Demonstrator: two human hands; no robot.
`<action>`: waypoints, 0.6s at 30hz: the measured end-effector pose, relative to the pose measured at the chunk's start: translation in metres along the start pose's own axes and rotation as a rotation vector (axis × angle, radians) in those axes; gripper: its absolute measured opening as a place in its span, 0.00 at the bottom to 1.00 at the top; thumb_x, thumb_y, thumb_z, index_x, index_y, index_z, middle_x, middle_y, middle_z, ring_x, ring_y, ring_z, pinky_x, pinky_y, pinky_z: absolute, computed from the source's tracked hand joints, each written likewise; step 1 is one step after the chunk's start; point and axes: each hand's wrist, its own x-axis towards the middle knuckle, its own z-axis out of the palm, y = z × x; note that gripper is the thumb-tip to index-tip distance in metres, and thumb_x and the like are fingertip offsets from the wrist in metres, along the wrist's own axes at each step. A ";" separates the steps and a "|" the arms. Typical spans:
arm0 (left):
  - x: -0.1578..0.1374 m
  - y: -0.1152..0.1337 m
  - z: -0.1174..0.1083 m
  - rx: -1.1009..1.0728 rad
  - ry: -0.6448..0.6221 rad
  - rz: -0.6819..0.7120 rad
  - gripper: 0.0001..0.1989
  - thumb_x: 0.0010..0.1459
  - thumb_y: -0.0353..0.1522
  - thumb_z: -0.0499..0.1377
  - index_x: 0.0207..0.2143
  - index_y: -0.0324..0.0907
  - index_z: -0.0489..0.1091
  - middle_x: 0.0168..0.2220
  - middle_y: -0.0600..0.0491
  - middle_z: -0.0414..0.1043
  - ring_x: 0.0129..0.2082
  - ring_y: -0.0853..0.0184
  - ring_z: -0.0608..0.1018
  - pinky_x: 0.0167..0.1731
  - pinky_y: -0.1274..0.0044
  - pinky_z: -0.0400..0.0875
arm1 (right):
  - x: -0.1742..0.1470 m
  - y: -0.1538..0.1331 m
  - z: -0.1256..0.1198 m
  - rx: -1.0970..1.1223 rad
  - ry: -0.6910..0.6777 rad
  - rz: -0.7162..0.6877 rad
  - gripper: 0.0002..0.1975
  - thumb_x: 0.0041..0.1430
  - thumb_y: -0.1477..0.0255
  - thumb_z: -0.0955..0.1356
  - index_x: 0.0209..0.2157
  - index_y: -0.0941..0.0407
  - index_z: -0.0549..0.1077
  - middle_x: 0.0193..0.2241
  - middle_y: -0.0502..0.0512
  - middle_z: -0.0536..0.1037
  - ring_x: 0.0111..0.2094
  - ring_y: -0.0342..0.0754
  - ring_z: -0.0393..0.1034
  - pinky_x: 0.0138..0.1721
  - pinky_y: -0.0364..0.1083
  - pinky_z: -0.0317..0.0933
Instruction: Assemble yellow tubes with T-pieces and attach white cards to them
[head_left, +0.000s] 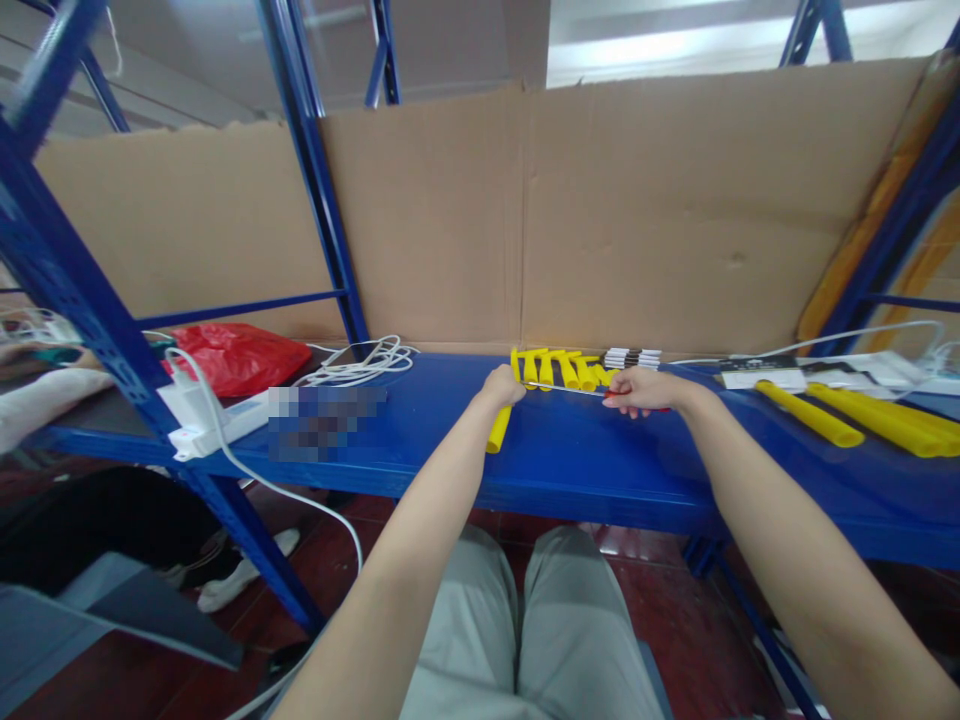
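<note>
My left hand (501, 384) is closed around a yellow tube-like handle (497, 432), whose lower end sticks out below the fingers. In my right hand (639, 389) is a screwdriver (568, 389) with a red handle and a long thin metal shaft. The shaft lies almost level and points left, its tip reaching my left hand; whether it enters the yellow piece is hidden by the fingers. Just behind the shaft, several short yellow pieces (568, 371) lie in a row on the blue shelf (435, 425). Small white-and-black parts (632, 357) sit beside them at the back.
Long yellow tubes (814, 415) lie on the right near white packages (763, 374). To the left are a white power strip (244, 418), coiled white cable (367, 362) and a red plastic bag (238, 357). Cardboard (637, 210) walls the back. Another person's sleeve (49, 400) shows far left.
</note>
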 end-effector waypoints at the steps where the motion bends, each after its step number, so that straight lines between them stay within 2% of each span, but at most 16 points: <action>1: 0.000 0.000 0.000 -0.001 0.001 0.002 0.19 0.53 0.24 0.58 0.49 0.32 0.73 0.44 0.40 0.77 0.41 0.61 0.81 0.36 0.81 0.71 | 0.000 0.000 -0.001 -0.011 -0.021 0.004 0.18 0.53 0.56 0.69 0.25 0.57 0.68 0.20 0.53 0.73 0.20 0.41 0.66 0.21 0.40 0.59; 5: 0.001 -0.001 0.001 0.001 0.007 0.003 0.18 0.53 0.24 0.59 0.47 0.33 0.74 0.44 0.41 0.78 0.41 0.61 0.81 0.36 0.81 0.71 | -0.001 0.000 -0.005 -0.052 -0.034 0.003 0.21 0.55 0.52 0.66 0.24 0.57 0.69 0.20 0.55 0.73 0.18 0.41 0.64 0.17 0.40 0.55; 9: 0.002 -0.001 0.001 -0.005 0.006 0.000 0.17 0.53 0.25 0.59 0.47 0.33 0.75 0.43 0.41 0.78 0.40 0.61 0.81 0.35 0.81 0.71 | 0.002 0.005 -0.003 -0.044 -0.003 -0.056 0.20 0.50 0.52 0.69 0.27 0.56 0.68 0.20 0.52 0.72 0.19 0.42 0.64 0.16 0.40 0.52; 13: 0.002 -0.001 0.002 -0.008 0.011 0.006 0.18 0.54 0.26 0.60 0.48 0.34 0.74 0.43 0.41 0.78 0.41 0.60 0.81 0.36 0.80 0.72 | 0.008 0.012 0.004 0.026 0.065 -0.042 0.21 0.45 0.55 0.73 0.28 0.55 0.64 0.21 0.50 0.72 0.20 0.42 0.66 0.19 0.39 0.56; 18: 0.003 -0.001 0.002 -0.004 0.012 0.028 0.19 0.54 0.27 0.60 0.49 0.35 0.74 0.43 0.41 0.78 0.41 0.60 0.81 0.36 0.80 0.72 | 0.008 0.011 0.002 0.065 0.003 -0.105 0.18 0.52 0.56 0.69 0.25 0.56 0.66 0.24 0.54 0.75 0.23 0.42 0.69 0.24 0.41 0.62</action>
